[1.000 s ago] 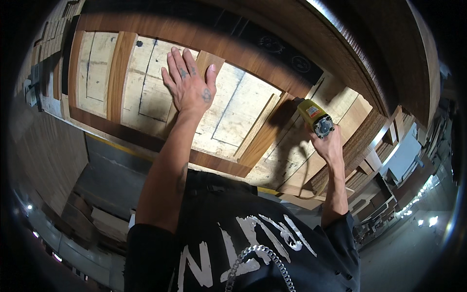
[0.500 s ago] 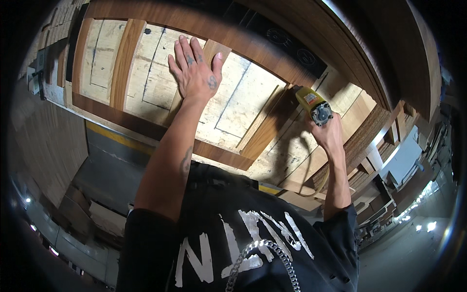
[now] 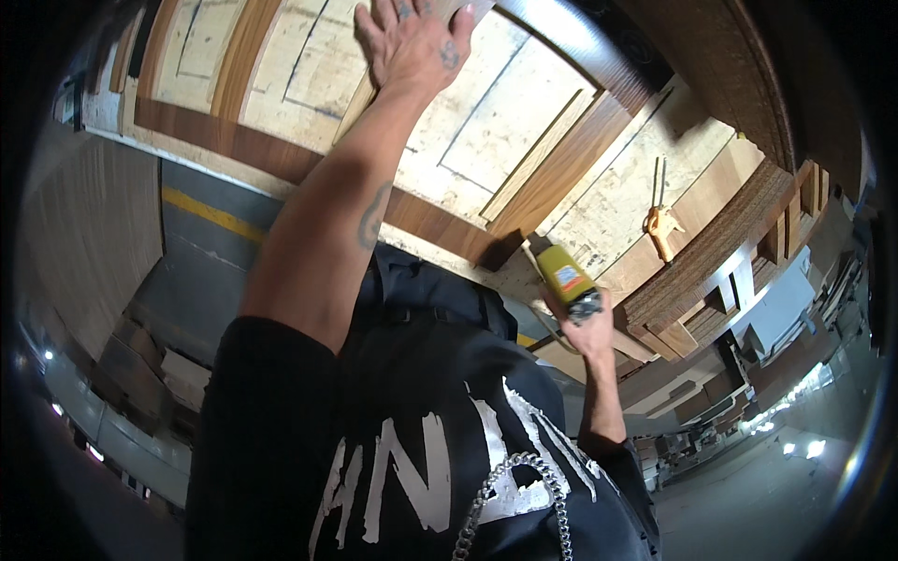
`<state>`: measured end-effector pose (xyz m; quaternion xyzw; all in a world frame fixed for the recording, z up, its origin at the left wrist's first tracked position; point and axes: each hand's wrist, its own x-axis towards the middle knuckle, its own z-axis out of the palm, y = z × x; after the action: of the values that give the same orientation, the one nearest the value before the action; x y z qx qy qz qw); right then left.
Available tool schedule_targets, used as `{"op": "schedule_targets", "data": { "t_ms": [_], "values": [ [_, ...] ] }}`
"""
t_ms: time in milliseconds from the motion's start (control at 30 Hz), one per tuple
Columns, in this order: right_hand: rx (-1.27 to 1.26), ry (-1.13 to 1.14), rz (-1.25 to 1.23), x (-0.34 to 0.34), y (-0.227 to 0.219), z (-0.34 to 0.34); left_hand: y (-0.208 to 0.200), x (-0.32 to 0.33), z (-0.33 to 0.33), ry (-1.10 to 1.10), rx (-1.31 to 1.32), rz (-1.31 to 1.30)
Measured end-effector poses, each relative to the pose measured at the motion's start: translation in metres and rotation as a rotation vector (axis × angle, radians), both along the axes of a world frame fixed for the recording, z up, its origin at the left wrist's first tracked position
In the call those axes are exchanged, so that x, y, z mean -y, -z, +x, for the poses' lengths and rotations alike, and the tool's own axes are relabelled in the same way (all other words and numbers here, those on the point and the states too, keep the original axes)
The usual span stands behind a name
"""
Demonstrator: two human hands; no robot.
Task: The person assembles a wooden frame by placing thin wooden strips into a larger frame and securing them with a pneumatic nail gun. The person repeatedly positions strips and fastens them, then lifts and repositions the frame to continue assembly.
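Observation:
My left hand [image 3: 412, 47] lies flat with fingers spread on the middle slat of a brown wooden frame [image 3: 440, 226], its fingertips partly cut off by the top edge of the view. The frame lies on a pale, scuffed board [image 3: 477, 112] marked with dark lines. My right hand [image 3: 591, 327] is wrapped round a yellow-green nail gun [image 3: 563, 274]. The nail gun's dark nose is at the frame's near right corner; whether it touches the wood I cannot tell. A hose hangs by the gun, mostly hidden by the hand.
Right of the frame lies an orange tool [image 3: 662, 224] with two thin rods. Stacked brown boards [image 3: 716, 248] curve along the right side. A dark brown panel [image 3: 730, 56] rises at the far right. Yellow tape [image 3: 215, 213] marks the grey floor at left.
The nail gun has moved in my right hand from the frame's far right corner to its near right corner. My left hand stays on the middle slat. The view has shifted, uncovering the orange tool.

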<state>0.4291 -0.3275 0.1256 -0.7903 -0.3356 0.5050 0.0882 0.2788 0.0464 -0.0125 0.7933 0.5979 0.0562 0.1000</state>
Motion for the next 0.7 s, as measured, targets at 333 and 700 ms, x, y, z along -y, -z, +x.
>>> {"op": "schedule_targets", "data": {
  "t_ms": [333,700],
  "values": [
    [0.066,-0.135,-0.027,-0.008,-0.001,-0.045,0.007,0.003,-0.005,0.001,0.078,0.131],
    [0.069,-0.112,0.055,-0.005,0.006,-0.040,0.006,0.004,-0.005,-0.005,0.070,0.111]
  ]
}}
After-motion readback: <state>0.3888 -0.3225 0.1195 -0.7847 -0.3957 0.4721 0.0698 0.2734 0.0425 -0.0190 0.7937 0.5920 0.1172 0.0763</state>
